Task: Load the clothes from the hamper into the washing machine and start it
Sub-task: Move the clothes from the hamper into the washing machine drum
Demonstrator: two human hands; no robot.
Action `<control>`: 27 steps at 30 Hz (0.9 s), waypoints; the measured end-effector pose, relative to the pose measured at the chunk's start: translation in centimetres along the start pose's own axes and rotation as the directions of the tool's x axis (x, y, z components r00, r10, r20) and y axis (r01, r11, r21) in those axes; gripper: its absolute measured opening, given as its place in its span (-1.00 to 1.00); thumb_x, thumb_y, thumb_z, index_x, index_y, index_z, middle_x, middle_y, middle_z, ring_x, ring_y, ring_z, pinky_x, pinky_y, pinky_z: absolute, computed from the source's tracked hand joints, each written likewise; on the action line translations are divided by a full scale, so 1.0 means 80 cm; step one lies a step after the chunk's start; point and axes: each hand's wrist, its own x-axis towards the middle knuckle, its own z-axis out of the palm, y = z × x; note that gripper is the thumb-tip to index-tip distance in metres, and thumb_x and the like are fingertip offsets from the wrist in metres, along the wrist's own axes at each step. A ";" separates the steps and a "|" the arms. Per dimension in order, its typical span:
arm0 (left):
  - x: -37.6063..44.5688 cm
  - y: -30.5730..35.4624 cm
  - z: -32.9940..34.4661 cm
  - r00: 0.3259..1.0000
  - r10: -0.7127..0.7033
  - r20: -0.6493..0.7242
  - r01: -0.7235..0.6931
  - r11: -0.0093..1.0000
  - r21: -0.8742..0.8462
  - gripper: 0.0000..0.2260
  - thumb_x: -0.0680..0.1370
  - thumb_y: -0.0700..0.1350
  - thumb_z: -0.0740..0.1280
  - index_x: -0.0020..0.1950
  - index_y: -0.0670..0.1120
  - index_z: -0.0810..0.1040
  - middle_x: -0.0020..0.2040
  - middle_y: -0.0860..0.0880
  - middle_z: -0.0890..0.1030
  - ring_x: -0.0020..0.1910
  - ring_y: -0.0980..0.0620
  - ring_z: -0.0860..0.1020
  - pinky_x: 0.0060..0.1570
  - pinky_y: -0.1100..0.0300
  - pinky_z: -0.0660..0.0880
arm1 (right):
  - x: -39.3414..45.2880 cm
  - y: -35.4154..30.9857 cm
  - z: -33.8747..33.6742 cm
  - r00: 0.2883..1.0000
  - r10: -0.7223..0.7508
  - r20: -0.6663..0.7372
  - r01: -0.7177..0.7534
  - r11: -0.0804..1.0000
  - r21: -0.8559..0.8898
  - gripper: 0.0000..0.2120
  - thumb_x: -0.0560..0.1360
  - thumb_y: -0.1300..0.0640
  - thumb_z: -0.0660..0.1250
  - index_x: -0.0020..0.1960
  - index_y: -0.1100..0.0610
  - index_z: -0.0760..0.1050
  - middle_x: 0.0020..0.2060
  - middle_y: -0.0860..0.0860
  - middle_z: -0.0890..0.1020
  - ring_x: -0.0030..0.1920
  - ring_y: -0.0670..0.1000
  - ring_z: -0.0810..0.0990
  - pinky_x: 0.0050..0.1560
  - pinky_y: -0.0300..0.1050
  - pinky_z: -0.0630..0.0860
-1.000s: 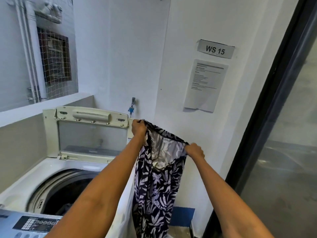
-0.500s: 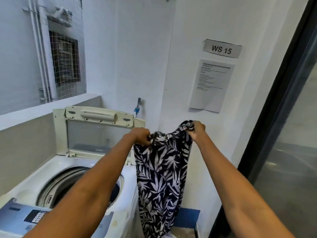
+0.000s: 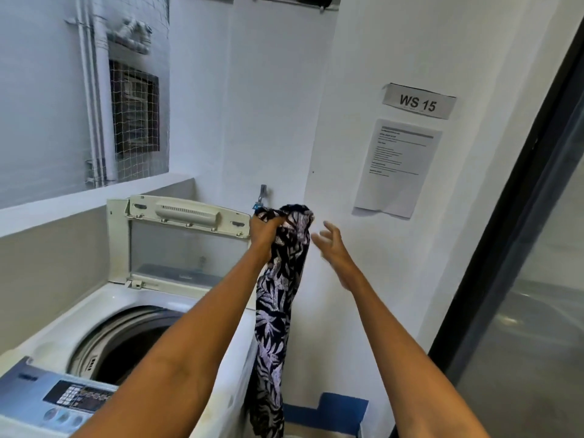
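A dark blue garment with a white leaf print (image 3: 278, 311) hangs bunched and long, just right of the washing machine. My left hand (image 3: 264, 230) grips its gathered top edge at chest height. My right hand (image 3: 331, 245) hovers beside the cloth with fingers spread, holding nothing. The white top-loading washing machine (image 3: 202, 303) stands at lower left. Its lid (image 3: 186, 238) is raised upright and the dark drum (image 3: 126, 343) is open. The control panel (image 3: 60, 396) lies at the near edge. The hamper is out of view.
A white wall with a "WS 15" label (image 3: 418, 102) and a paper notice (image 3: 398, 167) is straight ahead. A tap (image 3: 261, 196) sticks out behind the garment. A dark-framed glass door (image 3: 518, 248) runs down the right. A ledge and netted opening (image 3: 136, 121) are at left.
My right hand has let go of the garment and opened. The left hand has gathered both top corners into one bunch, so the cloth now hangs narrow instead of spread.
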 end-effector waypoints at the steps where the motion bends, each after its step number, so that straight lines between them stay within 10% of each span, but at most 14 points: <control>1: 0.003 0.014 -0.003 0.999 -0.035 -0.008 0.034 0.994 -0.102 -0.81 0.40 -0.30 0.42 -0.01 -0.20 0.53 -0.12 -0.19 0.62 -0.10 -0.15 0.62 0.02 -0.04 0.59 | -0.006 0.025 0.008 0.994 0.071 0.080 -0.066 0.996 -0.059 -0.24 0.49 -0.07 0.33 0.53 0.04 0.00 0.48 0.11 0.16 0.45 0.11 0.23 0.35 0.03 0.31; 5: 0.018 0.064 -0.014 0.996 -0.086 -0.035 0.067 0.928 -0.367 -0.86 0.42 -0.28 0.40 -0.14 -0.14 0.46 -0.24 -0.13 0.57 -0.26 -0.08 0.56 -0.16 0.04 0.56 | -0.028 0.101 0.082 0.918 0.313 0.242 -0.235 0.924 -0.302 0.19 0.32 -0.05 0.52 0.51 0.14 -0.36 0.54 0.09 -0.10 0.54 0.10 -0.04 0.52 0.06 0.02; 9: 0.037 0.099 -0.040 0.996 -0.069 -0.049 0.035 0.859 -0.511 -0.77 0.41 -0.27 0.40 0.05 -0.22 0.52 -0.15 -0.16 0.60 -0.22 -0.10 0.58 -0.09 0.00 0.57 | -0.025 0.122 0.156 0.844 0.482 0.234 -0.433 0.871 -0.231 -0.05 0.39 0.05 0.49 0.51 0.12 -0.10 0.36 0.14 0.38 0.30 0.16 0.44 0.13 0.04 0.52; 13: 0.063 0.100 -0.100 0.975 -0.045 -0.220 -0.021 0.957 -0.291 -0.60 0.41 -0.20 0.44 0.19 -0.21 0.42 0.03 -0.19 0.60 0.02 -0.15 0.59 0.10 -0.06 0.56 | 0.004 0.091 0.186 0.901 0.431 0.056 -0.407 0.881 -0.242 -0.79 0.50 0.22 0.26 0.12 0.21 0.50 -0.17 0.10 0.61 -0.30 0.10 0.63 -0.13 0.09 0.65; 22: 0.085 0.008 -0.267 0.936 -0.232 -0.264 0.277 0.950 0.147 -0.01 0.45 -0.06 0.46 0.51 -0.19 -0.29 0.45 -0.29 0.26 0.38 -0.26 0.34 0.34 -0.16 0.34 | 0.118 -0.097 0.219 0.982 0.184 0.047 -0.190 0.936 0.295 -0.65 0.54 0.41 0.14 0.24 0.17 0.49 0.17 0.23 0.56 0.01 0.15 0.55 -0.06 0.05 0.60; 27: 0.099 0.003 -0.318 0.949 -0.314 -0.023 0.308 0.913 0.266 -0.25 0.47 0.40 0.08 0.53 0.02 0.02 0.48 -0.18 0.26 0.38 -0.26 0.32 0.15 -0.22 0.40 | 0.150 -0.220 0.270 0.992 0.109 -0.068 -0.043 0.780 0.624 -0.64 0.58 0.40 0.05 0.26 0.16 0.47 0.19 0.22 0.54 0.02 0.13 0.53 0.05 0.05 0.58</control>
